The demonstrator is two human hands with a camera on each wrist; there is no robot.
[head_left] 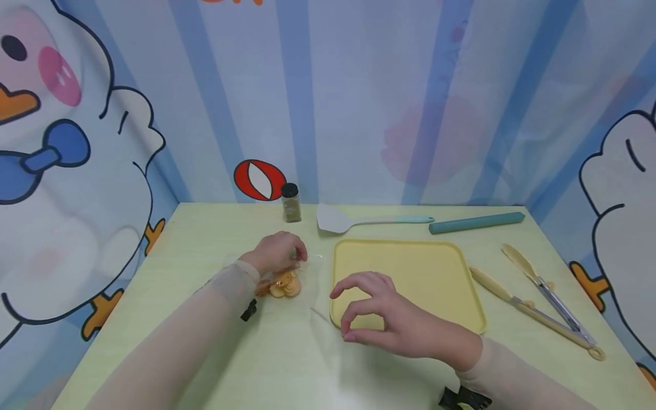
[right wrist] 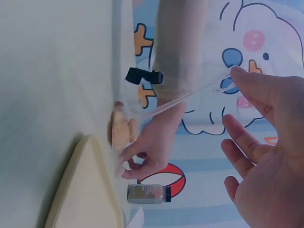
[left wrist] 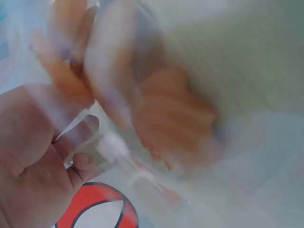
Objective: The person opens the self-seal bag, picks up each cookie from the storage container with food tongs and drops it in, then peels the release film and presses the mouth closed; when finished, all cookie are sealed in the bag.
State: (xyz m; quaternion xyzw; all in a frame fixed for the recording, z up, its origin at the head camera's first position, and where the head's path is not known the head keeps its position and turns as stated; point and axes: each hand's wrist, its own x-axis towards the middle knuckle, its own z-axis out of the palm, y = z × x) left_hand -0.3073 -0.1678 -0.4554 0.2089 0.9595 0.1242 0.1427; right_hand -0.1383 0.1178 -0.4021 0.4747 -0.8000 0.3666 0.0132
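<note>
Left of the tray, a clear plastic bag [right wrist: 190,95] holds several round, flat, tan-orange pieces [head_left: 285,284]. My left hand [head_left: 279,252] is over the bag with fingers bent and pinches its film beyond the pieces. Through the film in the left wrist view, the pieces [left wrist: 173,116] look blurred and stacked together. My right hand [head_left: 392,319] is raised over the tray's near left corner. Its thumb and a fingertip pinch the bag's edge, which stretches as a taut clear strip toward the left hand in the right wrist view.
The yellow tray [head_left: 405,245] lies at centre right. Behind it are a spatula [head_left: 335,220] and a green stick [head_left: 476,222]. Tongs [head_left: 556,322] lie spread at the right. A black-capped spice jar [head_left: 291,206] stands by the back edge.
</note>
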